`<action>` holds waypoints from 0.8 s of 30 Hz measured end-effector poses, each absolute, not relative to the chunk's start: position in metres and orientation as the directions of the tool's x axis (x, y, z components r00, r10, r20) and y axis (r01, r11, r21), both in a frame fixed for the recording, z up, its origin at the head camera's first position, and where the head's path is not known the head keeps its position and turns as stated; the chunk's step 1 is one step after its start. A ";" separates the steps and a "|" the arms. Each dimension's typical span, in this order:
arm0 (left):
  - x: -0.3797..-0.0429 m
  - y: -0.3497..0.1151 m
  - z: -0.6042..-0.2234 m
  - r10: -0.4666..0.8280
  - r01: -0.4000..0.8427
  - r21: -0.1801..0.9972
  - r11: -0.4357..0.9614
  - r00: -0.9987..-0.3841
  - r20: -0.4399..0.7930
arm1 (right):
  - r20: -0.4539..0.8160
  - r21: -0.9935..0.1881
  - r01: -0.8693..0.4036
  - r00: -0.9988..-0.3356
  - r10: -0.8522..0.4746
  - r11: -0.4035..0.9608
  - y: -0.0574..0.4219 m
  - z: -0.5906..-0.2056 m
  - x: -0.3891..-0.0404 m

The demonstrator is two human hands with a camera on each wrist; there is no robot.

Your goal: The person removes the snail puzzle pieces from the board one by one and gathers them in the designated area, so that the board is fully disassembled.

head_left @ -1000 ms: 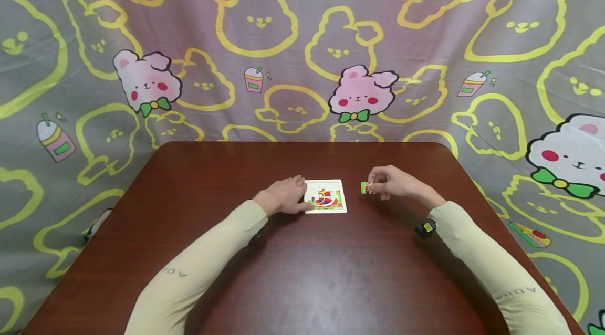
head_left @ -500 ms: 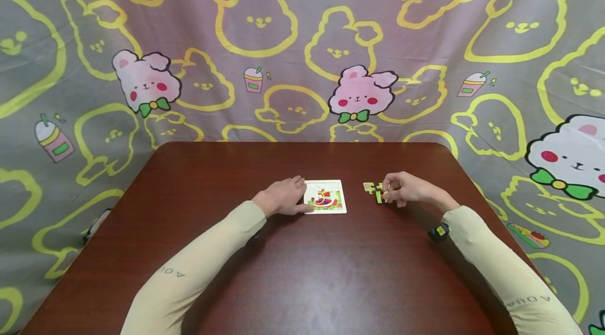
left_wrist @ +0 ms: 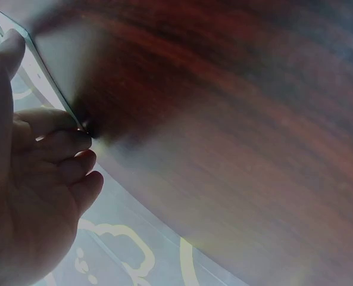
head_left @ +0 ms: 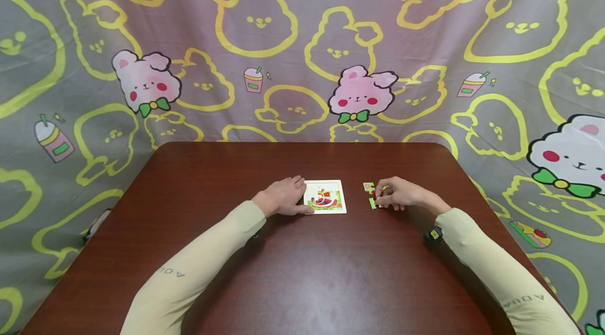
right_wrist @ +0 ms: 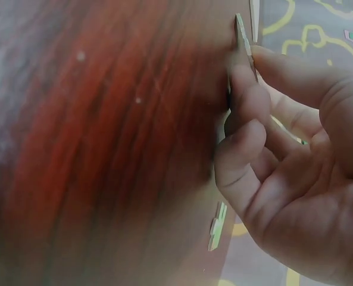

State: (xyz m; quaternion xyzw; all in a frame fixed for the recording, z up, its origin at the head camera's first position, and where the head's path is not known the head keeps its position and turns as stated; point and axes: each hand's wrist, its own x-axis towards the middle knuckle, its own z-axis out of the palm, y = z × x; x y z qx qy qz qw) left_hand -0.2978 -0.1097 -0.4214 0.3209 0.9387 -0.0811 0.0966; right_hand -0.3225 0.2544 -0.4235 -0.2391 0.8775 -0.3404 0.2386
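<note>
A white-framed jigsaw puzzle (head_left: 344, 201) with a colourful picture, its lower part filled and its upper part pale, lies on the table. My left hand (head_left: 282, 196) rests along its left edge, with fairly straight fingers and the thumb near the lower left corner. The left wrist view shows those fingers against the tray's edge (left_wrist: 48, 83). To the right of the tray, my right hand (head_left: 399, 194) pinches a green puzzle piece (right_wrist: 244, 39) between thumb and fingers, close over the table. Another green piece (head_left: 367, 186) with a pink spot lies just beyond it, partly behind the fingers.
The brown wooden table (head_left: 283, 272) reaches back to a hanging cloth (head_left: 293, 20) printed with cartoon rabbits. A loose piece (right_wrist: 218, 226) shows low in the right wrist view. A dark wrist device (head_left: 432, 235) sits below the right sleeve.
My right hand went right with a piece to other loose pieces, then shifted slightly left and nearer, the piece it pinches moving toward me. My left hand stayed at the tray.
</note>
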 end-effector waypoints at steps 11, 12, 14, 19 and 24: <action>-0.300 -0.110 -0.423 0.593 0.619 -0.086 0.781 -0.777 -0.209 | -0.325 -0.658 -0.202 -0.793 -0.516 0.725 0.246 -0.419 -0.325; -0.300 -0.111 -0.423 0.595 0.621 -0.088 0.779 -0.776 -0.207 | -0.335 -0.650 -0.194 -0.795 -0.506 0.735 0.245 -0.418 -0.324; -0.300 -0.111 -0.423 0.597 0.622 -0.083 0.779 -0.775 -0.206 | -0.343 -0.628 -0.201 -0.796 -0.499 0.752 0.242 -0.415 -0.323; -0.300 -0.110 -0.422 0.588 0.613 -0.071 0.787 -0.780 -0.213 | -0.334 -0.589 -0.236 -0.800 -0.498 0.773 0.238 -0.412 -0.323; -0.300 -0.109 -0.422 0.589 0.614 -0.069 0.787 -0.779 -0.214 | -0.307 -0.592 -0.250 -0.810 -0.501 0.766 0.241 -0.413 -0.326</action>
